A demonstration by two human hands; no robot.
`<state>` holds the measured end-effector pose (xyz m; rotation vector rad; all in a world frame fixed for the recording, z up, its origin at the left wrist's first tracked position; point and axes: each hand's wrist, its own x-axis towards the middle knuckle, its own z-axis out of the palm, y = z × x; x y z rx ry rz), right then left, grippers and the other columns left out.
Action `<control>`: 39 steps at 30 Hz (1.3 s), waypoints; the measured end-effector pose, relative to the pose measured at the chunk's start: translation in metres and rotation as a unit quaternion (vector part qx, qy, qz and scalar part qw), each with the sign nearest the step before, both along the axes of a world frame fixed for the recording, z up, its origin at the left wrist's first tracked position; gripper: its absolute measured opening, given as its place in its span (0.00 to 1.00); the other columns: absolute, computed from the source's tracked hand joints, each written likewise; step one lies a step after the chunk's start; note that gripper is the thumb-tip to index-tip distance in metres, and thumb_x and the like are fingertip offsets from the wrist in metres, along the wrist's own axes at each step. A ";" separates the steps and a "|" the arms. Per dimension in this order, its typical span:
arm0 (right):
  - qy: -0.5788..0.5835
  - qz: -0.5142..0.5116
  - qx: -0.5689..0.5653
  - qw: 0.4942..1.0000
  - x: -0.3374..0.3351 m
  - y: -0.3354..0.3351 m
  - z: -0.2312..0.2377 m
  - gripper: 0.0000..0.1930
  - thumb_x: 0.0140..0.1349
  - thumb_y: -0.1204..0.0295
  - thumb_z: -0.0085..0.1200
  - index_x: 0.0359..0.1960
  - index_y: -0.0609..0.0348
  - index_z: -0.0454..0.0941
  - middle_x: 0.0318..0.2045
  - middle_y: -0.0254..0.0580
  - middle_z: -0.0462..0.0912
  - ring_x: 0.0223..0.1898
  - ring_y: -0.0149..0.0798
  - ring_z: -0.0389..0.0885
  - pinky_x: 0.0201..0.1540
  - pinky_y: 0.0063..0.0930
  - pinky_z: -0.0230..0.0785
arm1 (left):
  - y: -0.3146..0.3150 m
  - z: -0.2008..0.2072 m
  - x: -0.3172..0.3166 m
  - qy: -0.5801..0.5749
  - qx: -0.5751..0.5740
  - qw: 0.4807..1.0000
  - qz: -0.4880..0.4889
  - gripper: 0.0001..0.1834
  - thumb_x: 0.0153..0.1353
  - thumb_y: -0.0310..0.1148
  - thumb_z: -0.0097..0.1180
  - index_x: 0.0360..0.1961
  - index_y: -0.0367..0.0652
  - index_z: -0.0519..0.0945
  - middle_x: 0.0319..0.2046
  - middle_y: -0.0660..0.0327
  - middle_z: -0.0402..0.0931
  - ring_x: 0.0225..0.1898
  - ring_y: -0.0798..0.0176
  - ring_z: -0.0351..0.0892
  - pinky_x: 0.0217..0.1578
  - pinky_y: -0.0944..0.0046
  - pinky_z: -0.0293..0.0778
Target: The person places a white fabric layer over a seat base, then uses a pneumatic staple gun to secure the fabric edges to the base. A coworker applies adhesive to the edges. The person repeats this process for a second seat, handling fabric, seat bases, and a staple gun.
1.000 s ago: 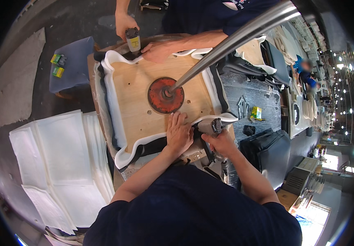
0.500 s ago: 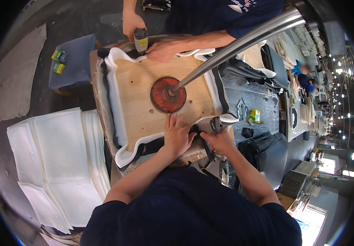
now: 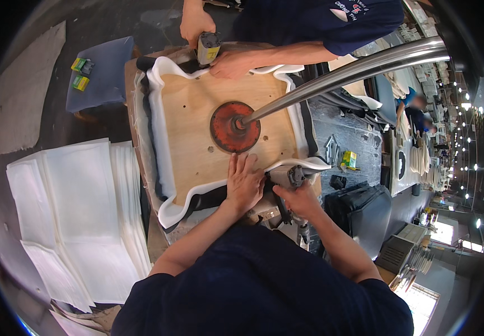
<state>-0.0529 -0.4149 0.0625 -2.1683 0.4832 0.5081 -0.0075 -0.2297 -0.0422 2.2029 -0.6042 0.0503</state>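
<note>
1. The right hand (image 3: 300,199) is closed around a staple gun (image 3: 292,179), whose nose points up-left at the near edge of the wooden seat board (image 3: 197,129).
2. The left hand (image 3: 244,182) lies flat, fingers spread, pressing white foam (image 3: 166,213) and dark fabric (image 3: 208,197) just left of the gun.
3. Beyond it, a red disc (image 3: 234,126) carries a steel pole (image 3: 354,70).
4. A co-worker's hands (image 3: 228,64) work the far edge with another stapler (image 3: 208,47).
</note>
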 end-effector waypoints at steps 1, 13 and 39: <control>-0.012 0.008 -0.010 1.000 -0.001 0.000 -0.002 0.22 0.69 0.53 0.72 0.41 0.64 0.87 0.24 0.40 0.86 0.19 0.31 0.83 0.25 0.35 0.74 | 0.000 -0.001 0.002 -0.007 0.005 1.000 0.001 0.08 0.60 0.37 0.72 0.37 0.46 0.88 0.61 0.53 0.71 0.73 0.41 0.64 0.78 0.30 0.53; 0.027 -0.052 0.051 0.997 -0.006 0.009 0.017 0.21 0.69 0.56 0.72 0.32 0.64 0.85 0.16 0.34 0.81 0.18 0.30 0.81 0.24 0.32 0.72 | 0.016 0.001 0.005 -0.026 0.040 0.999 -0.019 0.11 0.62 0.39 0.71 0.38 0.44 0.86 0.61 0.52 0.69 0.73 0.38 0.64 0.78 0.26 0.52; 0.047 -0.083 0.047 0.994 -0.011 0.023 0.027 0.19 0.68 0.60 0.73 0.47 0.65 0.87 0.24 0.36 0.86 0.20 0.29 0.81 0.25 0.30 0.73 | 0.038 0.011 0.013 -0.014 0.040 0.994 -0.102 0.12 0.63 0.39 0.72 0.40 0.42 0.87 0.60 0.54 0.70 0.72 0.39 0.63 0.78 0.24 0.50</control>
